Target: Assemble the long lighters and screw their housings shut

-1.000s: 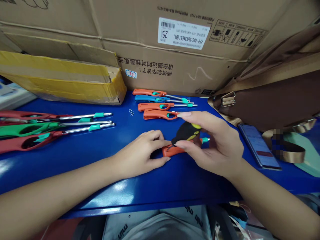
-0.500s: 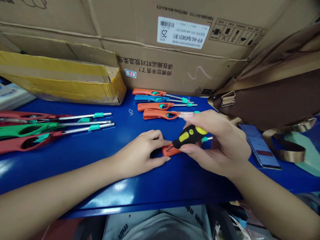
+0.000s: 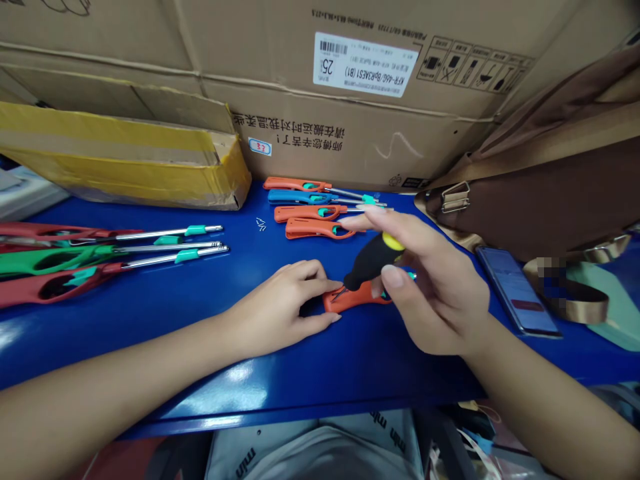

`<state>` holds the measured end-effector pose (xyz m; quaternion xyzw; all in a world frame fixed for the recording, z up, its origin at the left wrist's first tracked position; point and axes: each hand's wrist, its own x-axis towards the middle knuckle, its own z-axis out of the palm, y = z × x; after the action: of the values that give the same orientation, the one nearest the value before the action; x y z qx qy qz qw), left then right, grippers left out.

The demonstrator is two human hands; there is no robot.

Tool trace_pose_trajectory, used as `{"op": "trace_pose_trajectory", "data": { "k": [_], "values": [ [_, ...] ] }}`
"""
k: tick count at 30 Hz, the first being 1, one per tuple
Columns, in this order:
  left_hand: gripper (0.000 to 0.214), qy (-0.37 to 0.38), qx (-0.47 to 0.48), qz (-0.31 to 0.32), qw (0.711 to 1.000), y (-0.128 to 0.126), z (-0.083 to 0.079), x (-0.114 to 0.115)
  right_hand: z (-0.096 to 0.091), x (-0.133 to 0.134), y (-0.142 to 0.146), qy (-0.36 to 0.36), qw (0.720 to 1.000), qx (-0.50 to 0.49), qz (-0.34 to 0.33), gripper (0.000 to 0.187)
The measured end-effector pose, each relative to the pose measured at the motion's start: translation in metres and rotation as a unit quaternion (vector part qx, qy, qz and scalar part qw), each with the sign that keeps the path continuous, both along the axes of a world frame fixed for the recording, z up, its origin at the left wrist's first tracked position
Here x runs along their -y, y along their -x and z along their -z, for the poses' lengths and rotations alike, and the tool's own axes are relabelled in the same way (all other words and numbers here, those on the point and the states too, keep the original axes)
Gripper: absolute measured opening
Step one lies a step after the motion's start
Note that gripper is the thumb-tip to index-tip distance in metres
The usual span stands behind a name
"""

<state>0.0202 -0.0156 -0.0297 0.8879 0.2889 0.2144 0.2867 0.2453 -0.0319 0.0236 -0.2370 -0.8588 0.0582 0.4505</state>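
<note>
An orange long-nosed lighter lies flat on the blue table in front of me. My left hand is curled over its handle end, pinning it between thumb and fingers. My right hand pinches a short black screwdriver with a yellow cap, thumb and fingertips round the grip. The screwdriver slants down to the left and its tip meets the lighter's body near my left thumb.
Several finished lighters, orange and blue, lie in a row behind my hands. More long lighters lie at the left. Tiny screws sit loose. Cardboard boxes wall the back; a brown bag and a phone are right.
My right fingers have shifted round the screwdriver's grip, the thumb now on top, and the handle stands steeper. My left hand and the lighter have stayed put.
</note>
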Motion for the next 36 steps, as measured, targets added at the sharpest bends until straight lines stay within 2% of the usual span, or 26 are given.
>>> {"op": "trace_pose_trajectory", "data": {
  "k": [3,9,11,14,16,22,28,33,36],
  "values": [
    [0.023,-0.003,-0.004,-0.002,1.0,0.0006,0.0006,0.0,0.0006,0.0009,0.0011,0.025,0.999,-0.021,-0.014,0.049],
    [0.022,-0.005,-0.008,0.003,1.0,0.0001,0.0001,-0.0014,-0.0026,-0.0024,0.0028,-0.072,0.997,-0.014,0.014,0.046],
    [0.025,-0.005,-0.006,0.0,1.0,-0.0001,0.0004,-0.0016,-0.003,-0.0006,0.002,-0.061,0.998,-0.002,0.018,0.045],
    [0.032,-0.007,-0.005,-0.001,1.0,0.0003,0.002,-0.0014,-0.0025,0.0026,0.0013,0.01,1.0,-0.01,-0.012,0.048],
    [0.033,-0.005,-0.008,0.002,1.0,0.0007,0.003,-0.0015,-0.0022,0.0032,0.0018,0.027,0.999,-0.02,-0.018,0.045],
    [0.029,-0.01,-0.003,0.0,1.0,0.0002,0.0029,-0.0019,-0.0035,-0.0012,0.0005,-0.061,0.996,-0.023,0.055,0.035],
    [0.03,-0.011,0.001,-0.008,1.0,-0.0003,0.0033,-0.0012,-0.0008,-0.0023,-0.0046,0.025,1.0,0.011,0.003,0.05],
    [0.028,-0.008,-0.005,-0.006,1.0,-0.0004,0.0042,-0.002,-0.0031,-0.0024,0.0,-0.051,0.999,0.009,0.014,0.046],
    [0.026,-0.007,-0.001,-0.008,1.0,-0.0004,0.0038,-0.002,-0.0044,-0.0001,0.001,-0.042,0.999,0.029,0.015,0.047]
  ]
}}
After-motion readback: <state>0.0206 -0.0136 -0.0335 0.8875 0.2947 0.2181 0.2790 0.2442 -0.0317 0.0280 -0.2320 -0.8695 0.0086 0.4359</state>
